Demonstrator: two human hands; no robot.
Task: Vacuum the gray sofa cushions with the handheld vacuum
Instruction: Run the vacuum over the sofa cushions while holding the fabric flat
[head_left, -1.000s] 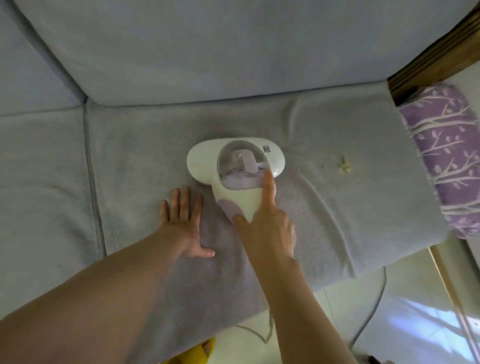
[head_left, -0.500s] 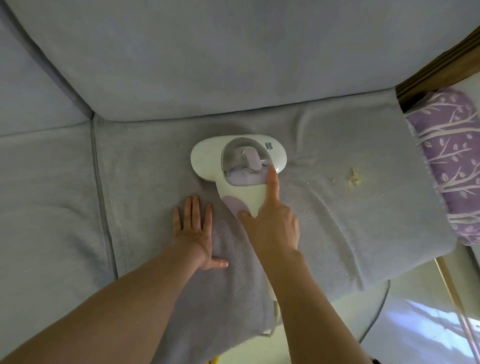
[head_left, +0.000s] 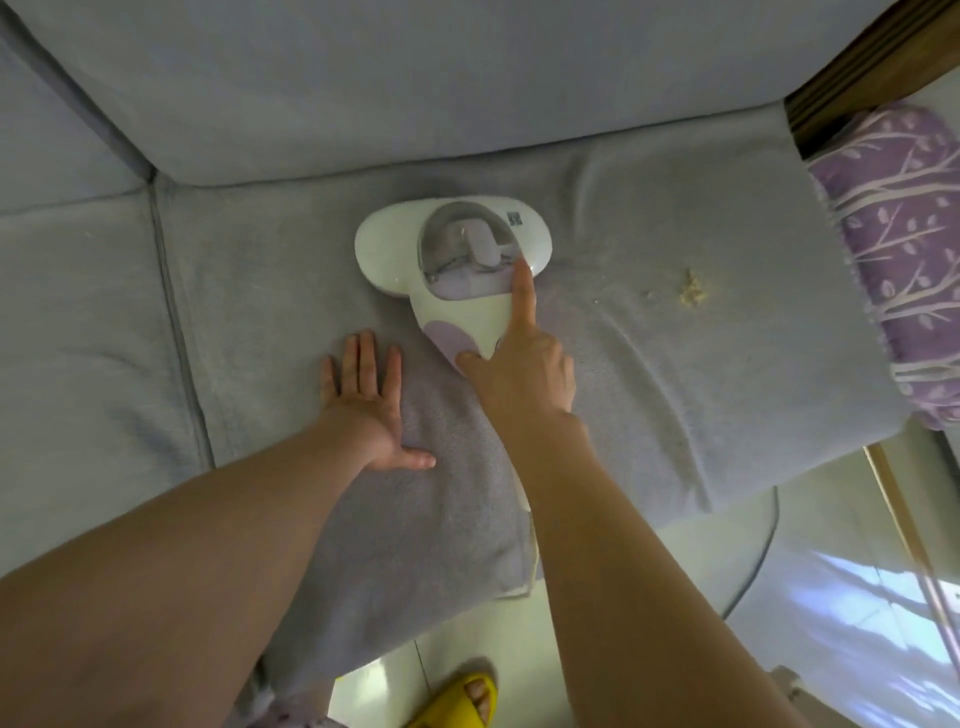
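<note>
A white and lilac handheld vacuum (head_left: 457, 260) lies flat on the gray seat cushion (head_left: 675, 395), its wide head toward the backrest. My right hand (head_left: 519, 364) grips its handle, thumb on the lilac patch and index finger stretched forward along the clear dust cup. My left hand (head_left: 363, 395) presses flat on the cushion just left of the handle, fingers straight. A small heap of yellowish crumbs (head_left: 691, 293) sits on the cushion to the right of the vacuum.
The gray backrest (head_left: 467, 78) rises behind. A second seat cushion (head_left: 78, 338) lies to the left past a seam. A purple patterned pillow (head_left: 904, 249) sits at the right end by a wooden frame. The power cord (head_left: 530, 551) hangs to the floor near a yellow slipper (head_left: 457, 696).
The vacuum and both hands have kept their hold and relative places; the view has drifted slightly, so everything sits a little lower and left in frame.
</note>
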